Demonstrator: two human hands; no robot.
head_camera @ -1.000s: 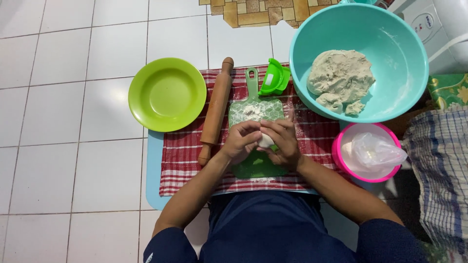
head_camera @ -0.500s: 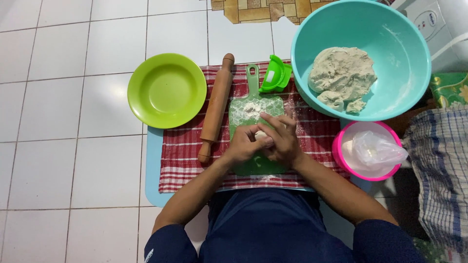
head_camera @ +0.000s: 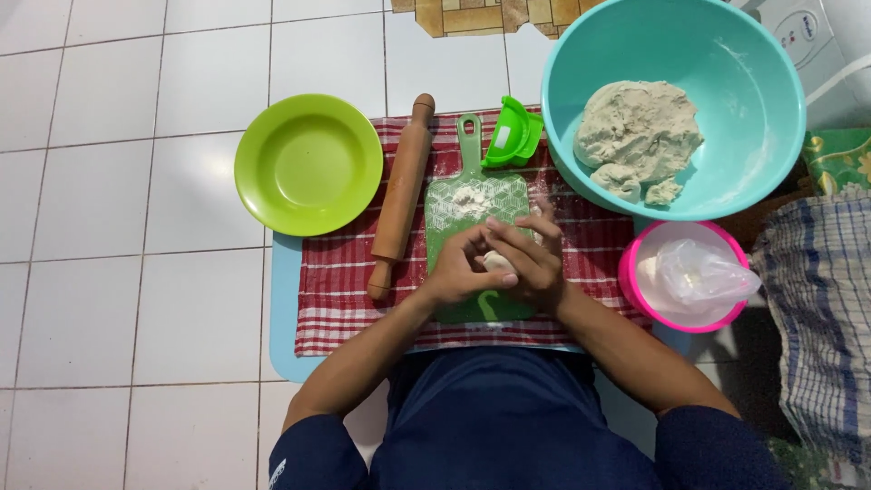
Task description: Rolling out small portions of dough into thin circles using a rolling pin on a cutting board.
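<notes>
Both hands [head_camera: 497, 263] are hiding most of the dough piece [head_camera: 495, 261]; the checked cloth [head_camera: 817, 318] is running off-frame right.

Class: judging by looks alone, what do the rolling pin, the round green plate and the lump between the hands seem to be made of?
Brown cylindrical rolling pin: likely wood, matt brown surface. Round lime-green plate: probably plastic, uniform colour, soft sheen. Small pale lump between left hand and right hand: dough, matching the floury mass in the teal bowl.

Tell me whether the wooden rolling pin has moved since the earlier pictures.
No. The wooden rolling pin lies at the same slant between the lime green plate and the green plastic cutting board, as before.
</notes>
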